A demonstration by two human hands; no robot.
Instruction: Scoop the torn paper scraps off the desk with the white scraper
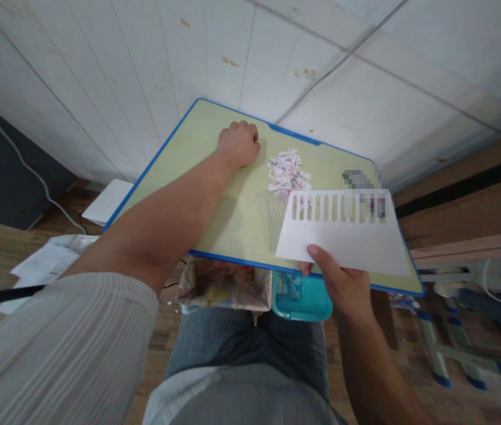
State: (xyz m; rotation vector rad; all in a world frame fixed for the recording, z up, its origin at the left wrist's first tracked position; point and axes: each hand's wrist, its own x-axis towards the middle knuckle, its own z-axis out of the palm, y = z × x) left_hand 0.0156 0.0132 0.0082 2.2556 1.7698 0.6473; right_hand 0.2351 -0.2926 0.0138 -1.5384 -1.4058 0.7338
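My left hand (239, 144) rests on the pale yellow-green table (166, 177) near its far side. Its fingers are curled into a fist, and what they hold, if anything, is hidden. Right of it lies a heap of torn paper scraps (288, 171), white with pinkish marks. In my right hand (345, 283) is a white slotted sheet (343, 242), gripped at its near edge with the thumb on top. The row of slots runs along its far edge. This sheet is over the table's right part, and its far left corner overlaps the near end of the heap.
A pixelated patch (365, 183) hides something at the table's right. Below the near edge are a lined bin (228, 286) and a turquoise basin (303, 301) with scraps inside. A white wall (223, 53) borders the far side, cardboard boxes (467, 200) the right. Papers (46, 260) lie at left.
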